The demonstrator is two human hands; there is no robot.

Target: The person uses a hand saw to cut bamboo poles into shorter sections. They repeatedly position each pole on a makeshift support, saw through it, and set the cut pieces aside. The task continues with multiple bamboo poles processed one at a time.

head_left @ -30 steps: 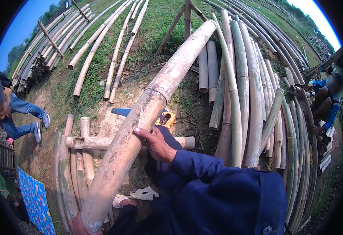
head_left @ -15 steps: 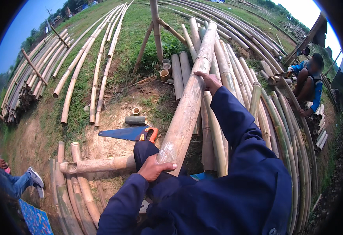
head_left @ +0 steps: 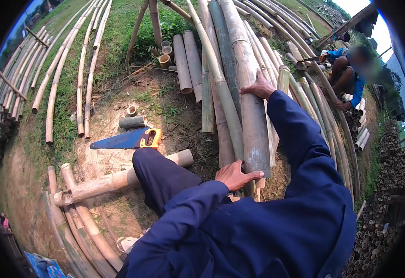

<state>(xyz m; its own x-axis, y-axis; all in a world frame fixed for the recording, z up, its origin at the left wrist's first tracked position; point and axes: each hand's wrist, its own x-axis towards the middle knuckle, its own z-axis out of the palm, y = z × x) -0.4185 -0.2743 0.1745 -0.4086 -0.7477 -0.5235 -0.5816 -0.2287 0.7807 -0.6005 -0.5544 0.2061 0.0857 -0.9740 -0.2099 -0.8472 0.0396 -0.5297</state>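
A thick, pale bamboo pole [head_left: 251, 111] lies lengthwise before me on the right, its near end by my body. My right hand [head_left: 261, 87] grips it partway along, with the thumb pointing up the pole. At the near end, my left hand [head_left: 236, 176] holds the pole's left edge, its thumb stretched across the bottom; some fingers are hidden. Beside it on the left lie a thinner bamboo pole [head_left: 223, 92] and a dark greenish one [head_left: 225, 46]. A hand saw [head_left: 124, 140] with a blue blade and orange handle rests on the dirt beyond my knee.
A bamboo crosspiece [head_left: 114, 183] lies over several poles at lower left. Short bamboo pieces [head_left: 133, 122] sit beyond the saw. Upright posts [head_left: 155, 23] stand ahead. At right, a crouching person [head_left: 350, 76] is near a pile of cut bamboo [head_left: 362, 125].
The thick pole has swung from a slant across my lap to the right, down among the other poles. Both hands moved right with it. My view has shifted right too.
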